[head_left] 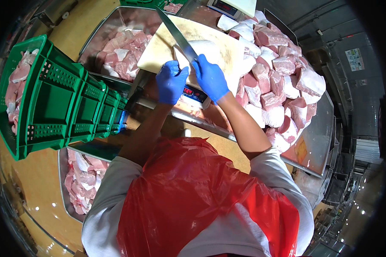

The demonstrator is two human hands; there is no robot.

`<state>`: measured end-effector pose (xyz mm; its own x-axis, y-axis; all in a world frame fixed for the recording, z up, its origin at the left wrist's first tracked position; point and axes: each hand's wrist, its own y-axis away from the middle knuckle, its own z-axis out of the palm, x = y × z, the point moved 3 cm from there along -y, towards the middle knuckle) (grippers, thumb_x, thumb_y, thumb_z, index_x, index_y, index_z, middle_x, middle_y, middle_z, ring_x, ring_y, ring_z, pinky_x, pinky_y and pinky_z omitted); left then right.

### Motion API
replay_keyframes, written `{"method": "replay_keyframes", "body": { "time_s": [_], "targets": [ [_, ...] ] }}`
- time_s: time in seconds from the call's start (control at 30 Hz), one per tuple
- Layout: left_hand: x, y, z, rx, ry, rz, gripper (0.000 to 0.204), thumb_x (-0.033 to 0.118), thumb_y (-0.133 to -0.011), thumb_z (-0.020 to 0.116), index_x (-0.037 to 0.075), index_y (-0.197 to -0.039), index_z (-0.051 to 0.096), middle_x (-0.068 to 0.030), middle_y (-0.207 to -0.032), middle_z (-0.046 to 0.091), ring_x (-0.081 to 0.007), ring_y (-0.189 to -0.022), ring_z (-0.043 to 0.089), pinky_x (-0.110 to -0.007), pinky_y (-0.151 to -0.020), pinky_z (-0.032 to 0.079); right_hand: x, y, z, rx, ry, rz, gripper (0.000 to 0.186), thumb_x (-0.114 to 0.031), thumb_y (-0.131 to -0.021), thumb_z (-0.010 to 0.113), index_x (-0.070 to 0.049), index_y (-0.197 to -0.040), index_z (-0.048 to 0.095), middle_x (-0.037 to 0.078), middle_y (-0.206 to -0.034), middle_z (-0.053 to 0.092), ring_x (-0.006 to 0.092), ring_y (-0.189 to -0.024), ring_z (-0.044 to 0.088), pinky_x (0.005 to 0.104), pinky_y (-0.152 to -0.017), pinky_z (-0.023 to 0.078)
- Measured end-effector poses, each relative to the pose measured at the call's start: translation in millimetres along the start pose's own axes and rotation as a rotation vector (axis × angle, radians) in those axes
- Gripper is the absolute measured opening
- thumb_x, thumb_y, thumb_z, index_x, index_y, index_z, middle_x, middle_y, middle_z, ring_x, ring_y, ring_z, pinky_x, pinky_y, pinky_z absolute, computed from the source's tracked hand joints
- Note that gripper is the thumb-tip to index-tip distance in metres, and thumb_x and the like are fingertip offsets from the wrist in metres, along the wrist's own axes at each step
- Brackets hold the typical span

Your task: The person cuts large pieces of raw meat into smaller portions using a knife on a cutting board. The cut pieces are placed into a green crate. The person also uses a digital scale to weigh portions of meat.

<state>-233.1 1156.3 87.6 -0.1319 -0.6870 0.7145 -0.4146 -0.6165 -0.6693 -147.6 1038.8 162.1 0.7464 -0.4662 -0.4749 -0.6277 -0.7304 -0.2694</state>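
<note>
My right hand (210, 78), in a blue glove, grips the handle of a long knife (176, 34), which its fingers mostly hide. The blade points to the far left across a white cutting board (158, 53). Beneath the blade lies a pale, fat-covered piece of meat (205, 46). At that piece's near left edge is my left hand (171, 83), also blue-gloved, with its fingers curled in. I cannot make out what those fingers hold. Just in front of the board, between my wrists, sits a scale with a lit red display (188, 91).
A large pile of meat chunks (283, 70) covers the metal table (317, 143) to the right. On the left, a metal tub (90, 47) holds cut meat beside stacked green crates (51, 100). Another tub of meat (79, 184) stands lower left. A second scale (224, 7) is at the back.
</note>
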Motion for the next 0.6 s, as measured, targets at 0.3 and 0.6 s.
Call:
{"method": "replay_keyframes", "body": {
  "time_s": [0.3, 0.6],
  "targets": [
    [-0.7, 10.1, 1.6, -0.139, 0.103, -0.343, 0.021, 0.007, -0.074, 0.076, 0.004, -0.068, 0.056, -0.0143, -0.063, 0.060, -0.0292, -0.054, 0.061, -0.037, -0.057, 0.052, 22.8, 45.0, 4.4, -0.222, 0.210, -0.026, 0.023, -0.018, -0.097, 0.054, -0.003, -0.111, 0.045, 0.029, -0.081, 0.065, 0.0472, -0.075, 0.065, 0.0560, -0.063, 0.049],
    [-13.4, -1.8, -49.0, 0.037, 0.023, -0.432, 0.018, 0.011, -0.079, 0.073, 0.003, -0.093, 0.067, -0.0086, -0.076, 0.065, -0.0213, -0.064, 0.063, -0.035, -0.065, 0.052, 69.6, 157.7, -95.9, -0.435, 0.522, 0.053, 0.017, -0.019, -0.096, 0.059, -0.009, -0.107, 0.051, 0.020, -0.075, 0.064, 0.0403, -0.065, 0.066, 0.0477, -0.054, 0.052]
  ]
}}
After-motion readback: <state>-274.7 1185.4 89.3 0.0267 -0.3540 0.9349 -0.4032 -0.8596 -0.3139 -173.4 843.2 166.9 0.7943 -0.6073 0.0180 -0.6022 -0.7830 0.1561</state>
